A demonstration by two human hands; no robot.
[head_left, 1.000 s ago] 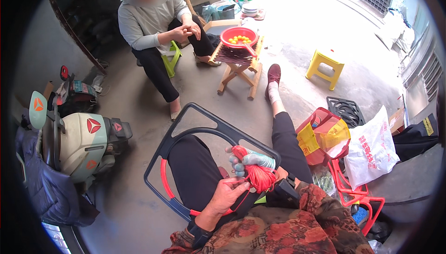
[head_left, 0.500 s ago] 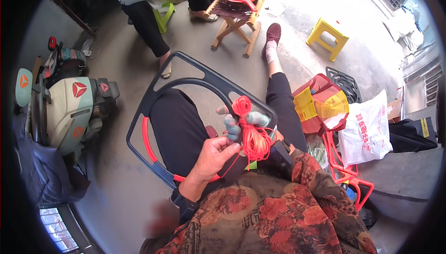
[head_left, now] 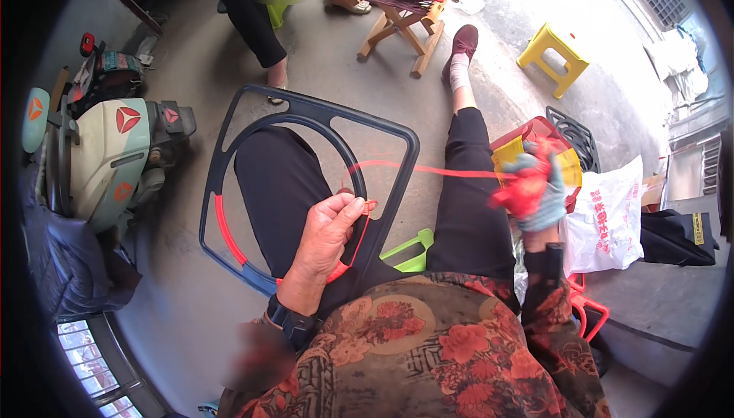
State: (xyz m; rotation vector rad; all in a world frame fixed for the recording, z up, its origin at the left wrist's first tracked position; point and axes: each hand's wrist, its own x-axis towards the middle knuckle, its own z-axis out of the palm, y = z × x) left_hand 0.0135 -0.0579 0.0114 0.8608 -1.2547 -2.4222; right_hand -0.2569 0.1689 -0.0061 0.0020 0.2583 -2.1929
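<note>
A dark plastic frame (head_left: 413, 150) with a round inner ring rests across my lap, mostly over my left thigh. Red (head_left: 229, 231) and blue stretches cover parts of the ring. My bare left hand (head_left: 329, 238) is closed on the ring's right side, thumb and fingers pinching the red cord against it. From there the cord (head_left: 451, 172) runs to the right, pulled out above my lap. Out beyond my right thigh, my gloved right hand (head_left: 543, 204) is closed round a bundle of red cord (head_left: 522, 189), both smeared by motion.
A green stool (head_left: 413, 254) shows beneath me. On the right are a red-and-yellow bag (head_left: 508, 150), a white plastic bag (head_left: 604, 215) and a yellow stool (head_left: 554, 63). Ahead, a folding stool (head_left: 397, 28) bears a red basket of orange fruit, near a seated person. A scooter (head_left: 107, 166) stands left.
My right hand has swung right with the cord bundle, away from the left hand, drawing out a length of cord. The left hand has shifted slightly left and stays on the frame.
</note>
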